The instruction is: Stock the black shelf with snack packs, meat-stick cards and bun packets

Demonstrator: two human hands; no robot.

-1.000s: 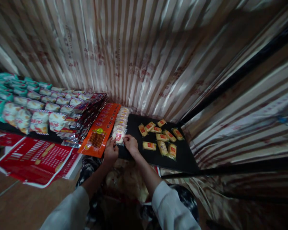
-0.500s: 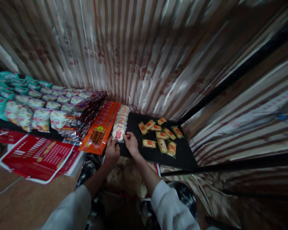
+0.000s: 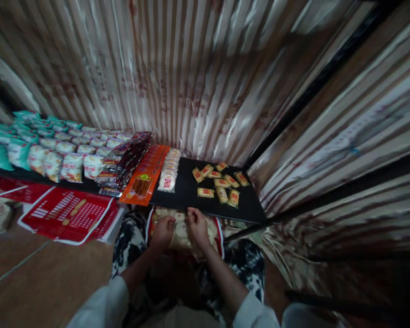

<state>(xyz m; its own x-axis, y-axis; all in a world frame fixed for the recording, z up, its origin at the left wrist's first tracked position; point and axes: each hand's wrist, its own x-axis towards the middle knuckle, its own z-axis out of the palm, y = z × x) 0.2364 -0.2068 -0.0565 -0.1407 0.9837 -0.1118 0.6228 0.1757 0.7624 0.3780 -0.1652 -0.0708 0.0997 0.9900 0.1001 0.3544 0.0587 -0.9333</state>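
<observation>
My left hand (image 3: 163, 231) and my right hand (image 3: 197, 225) hover apart over a large bag (image 3: 179, 228) of pale, round pieces between my knees, just in front of the black board. The fingers of both hands are curled in, and I see nothing held in them. Beyond them on the board lies a row of white-and-clear wrapped round crackers (image 3: 170, 171), overlapping from front to back. Several small yellow wrapped snacks (image 3: 222, 183) lie loosely to the right.
Left of the crackers is an orange snack packet (image 3: 144, 180), then dark shiny packets (image 3: 130, 157), white pouches (image 3: 73, 166) and teal pouches (image 3: 18, 150) in rows. Red printed bags (image 3: 68, 214) hang below. A striped curtain (image 3: 198, 82) closes the back; a dark pole (image 3: 300, 100) slants at right.
Both hands have let go of the front cracker packet and drawn back toward me, over the large bag. The cracker row stays on the board. The view has shifted slightly.
</observation>
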